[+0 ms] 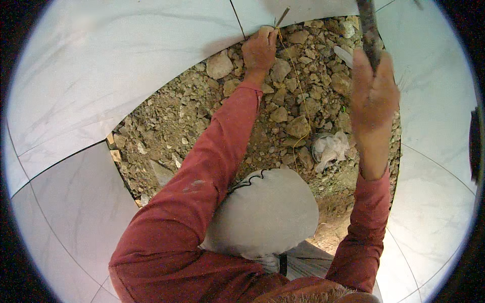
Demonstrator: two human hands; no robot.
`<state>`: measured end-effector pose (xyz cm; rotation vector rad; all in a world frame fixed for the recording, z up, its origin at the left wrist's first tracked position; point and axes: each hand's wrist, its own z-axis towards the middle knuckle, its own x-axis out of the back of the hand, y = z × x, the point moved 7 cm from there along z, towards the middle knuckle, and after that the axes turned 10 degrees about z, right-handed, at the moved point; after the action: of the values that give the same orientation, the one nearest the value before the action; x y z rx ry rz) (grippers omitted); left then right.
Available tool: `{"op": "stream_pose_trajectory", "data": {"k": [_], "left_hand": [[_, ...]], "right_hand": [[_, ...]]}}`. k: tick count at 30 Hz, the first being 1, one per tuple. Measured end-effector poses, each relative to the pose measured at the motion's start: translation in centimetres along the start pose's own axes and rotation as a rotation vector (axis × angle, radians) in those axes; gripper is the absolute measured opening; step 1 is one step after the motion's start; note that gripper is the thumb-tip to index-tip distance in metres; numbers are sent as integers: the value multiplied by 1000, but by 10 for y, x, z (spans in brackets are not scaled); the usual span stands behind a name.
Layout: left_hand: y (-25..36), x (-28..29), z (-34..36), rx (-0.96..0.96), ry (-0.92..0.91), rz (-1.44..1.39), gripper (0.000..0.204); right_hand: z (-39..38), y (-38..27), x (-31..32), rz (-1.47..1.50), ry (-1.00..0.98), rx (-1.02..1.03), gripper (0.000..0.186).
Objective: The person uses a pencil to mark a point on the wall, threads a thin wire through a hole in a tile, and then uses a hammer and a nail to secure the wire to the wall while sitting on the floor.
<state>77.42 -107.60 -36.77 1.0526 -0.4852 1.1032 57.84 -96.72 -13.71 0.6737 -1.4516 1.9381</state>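
Observation:
My left hand (259, 50) is closed at the far edge of the rubble patch, against the white tile. A thin metal pin (283, 16) slants up from its fingertips; its lower end is hidden. Beside those fingers starts a thin yellow string (303, 98), which runs loosely back toward me over the stones. My right hand (374, 96), slightly blurred, is wrapped round a dark, rough bar-like handle (369, 33). The handle rises past the top of the picture, so its far end is out of view.
Loose stones and soil (192, 113) fill the gap between large white marbled tiles (96, 65). A crumpled clear plastic bag (329, 149) lies near my right forearm. My grey-clad knee (265, 212) is between my arms. A dark object (475, 144) shows at the right rim.

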Motion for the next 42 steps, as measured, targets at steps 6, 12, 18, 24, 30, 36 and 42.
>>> {"op": "stream_pose_trajectory", "data": {"k": [6,12,18,24,30,36,42], "left_hand": [[-1,-11,-2,76,-172,49,32],[-1,4,-1,37,-47,-127,43],[6,17,-1,35,0,-278,47],[2,10,-1,-38,14,-242,42],[1,20,5,-61,21,-261,40],[4,0,-1,-67,3,-257,42],[8,11,1,-69,-38,-261,49]], "right_hand": [[13,10,-1,-68,-205,-85,31],[9,-13,14,23,29,3,30],[-8,6,0,90,7,-108,28],[1,20,-20,-59,-145,-18,29],[-3,-5,-1,44,-34,-112,26],[11,24,-8,-107,-139,-51,28],[-1,16,-7,-30,-25,-64,29]]}}
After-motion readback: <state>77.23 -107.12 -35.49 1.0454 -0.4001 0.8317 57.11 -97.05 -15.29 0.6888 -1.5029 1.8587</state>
